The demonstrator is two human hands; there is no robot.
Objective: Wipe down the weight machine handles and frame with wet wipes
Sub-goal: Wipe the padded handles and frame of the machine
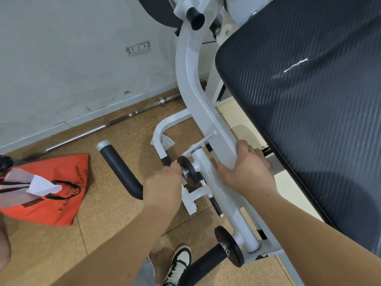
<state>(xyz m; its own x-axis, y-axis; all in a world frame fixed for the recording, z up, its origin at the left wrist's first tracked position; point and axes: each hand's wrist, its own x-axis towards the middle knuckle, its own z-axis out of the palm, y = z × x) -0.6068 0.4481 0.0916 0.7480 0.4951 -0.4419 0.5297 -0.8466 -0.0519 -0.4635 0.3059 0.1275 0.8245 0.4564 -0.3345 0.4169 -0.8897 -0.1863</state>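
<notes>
- Nearest to us, a black and white shoe [179,265] stands on the cork floor [99,234], beside a black foam roller [208,263] at the foot of the machine.
- Our left hand [164,182] reaches to a black disc [186,169] on the frame; its grip is curled, but we cannot tell what it clasps, nor see any wipe in it.
- Our right hand [249,172] has its grip clamped on the lower end of the white curved arm [193,85] of the weight machine.
- To the left an orange bag [59,195] lies on the floor, with a white wipe [42,185] sticking up from a pack at its edge.
- A black padded handle [121,170] lies between the bag and our left hand.
- The black seat pad [309,104] fills the right.
- Farther off, a steel barbell [111,125] lies along the grey wall [72,58].
</notes>
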